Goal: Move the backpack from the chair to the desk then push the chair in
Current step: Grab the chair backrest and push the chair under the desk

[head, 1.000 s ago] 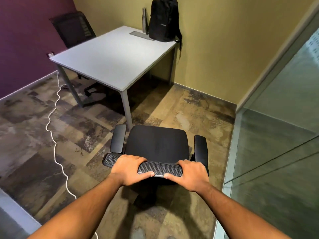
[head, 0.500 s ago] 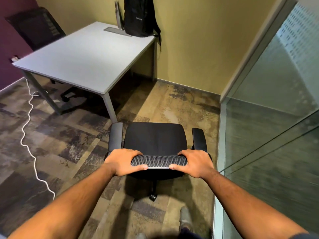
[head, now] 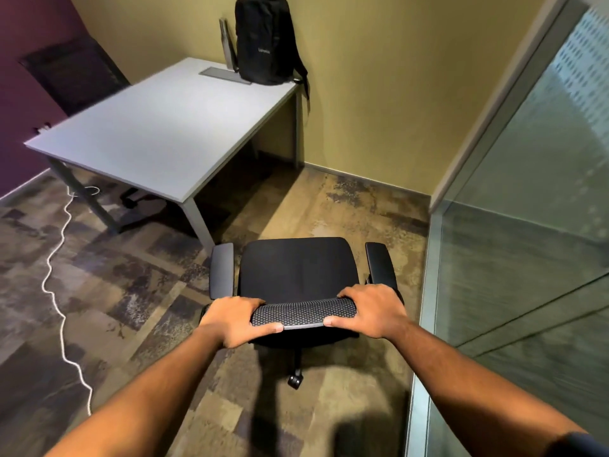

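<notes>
- Both hands stayed clamped on the chair (head: 298, 275): left hand (head: 235, 319) and right hand (head: 370, 310) each wrapped over an end of the mesh backrest top, thumbs pinching its near edge.
- The backpack (head: 265, 41) stood upright on the desk (head: 158, 136), at the far corner against the wall. That half looked done.
- Over the last second the chair slid rightward; it now sat near the glass wall (head: 527, 225), its seat off the desk's near corner, not tucked under.
- The view swung too, so part of the shift was head motion.
- My read: the chair needed turning left toward the desk's open side before the push-in.
</notes>
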Tool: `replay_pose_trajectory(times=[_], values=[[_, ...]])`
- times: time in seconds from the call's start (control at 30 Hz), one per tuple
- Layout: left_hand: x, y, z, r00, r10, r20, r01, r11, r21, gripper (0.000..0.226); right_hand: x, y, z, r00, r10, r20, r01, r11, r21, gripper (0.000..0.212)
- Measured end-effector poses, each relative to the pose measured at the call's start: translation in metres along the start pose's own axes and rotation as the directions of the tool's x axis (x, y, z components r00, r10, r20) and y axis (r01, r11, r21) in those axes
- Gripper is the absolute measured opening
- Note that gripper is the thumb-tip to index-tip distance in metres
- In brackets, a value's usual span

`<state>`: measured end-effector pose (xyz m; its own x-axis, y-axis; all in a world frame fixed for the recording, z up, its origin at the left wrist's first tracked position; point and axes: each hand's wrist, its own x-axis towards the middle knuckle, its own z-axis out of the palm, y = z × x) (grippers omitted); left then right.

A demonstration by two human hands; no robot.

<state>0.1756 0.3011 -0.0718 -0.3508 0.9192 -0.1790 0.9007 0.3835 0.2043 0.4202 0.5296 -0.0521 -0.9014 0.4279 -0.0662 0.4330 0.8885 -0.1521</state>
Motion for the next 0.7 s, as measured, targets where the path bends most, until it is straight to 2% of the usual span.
replay_pose_trajectory(times=[0.33, 0.7], values=[[0.079, 0.03, 0.0, 0.992, -0.095, -0.086, 0.095, 0.995, 0.0, 0.099, 0.069, 0.087, -0.016, 0.994, -0.105, 0.002, 0.105, 0.994, -0.03, 0.101], [0.193, 0.02, -0.026, 0.987, -0.1, -0.128, 0.098, 0.995, -0.019, 0.089, 0.182, 0.157, -0.036, 0.986, -0.157, 0.048, 0.159, 0.987, -0.034, 0.097]])
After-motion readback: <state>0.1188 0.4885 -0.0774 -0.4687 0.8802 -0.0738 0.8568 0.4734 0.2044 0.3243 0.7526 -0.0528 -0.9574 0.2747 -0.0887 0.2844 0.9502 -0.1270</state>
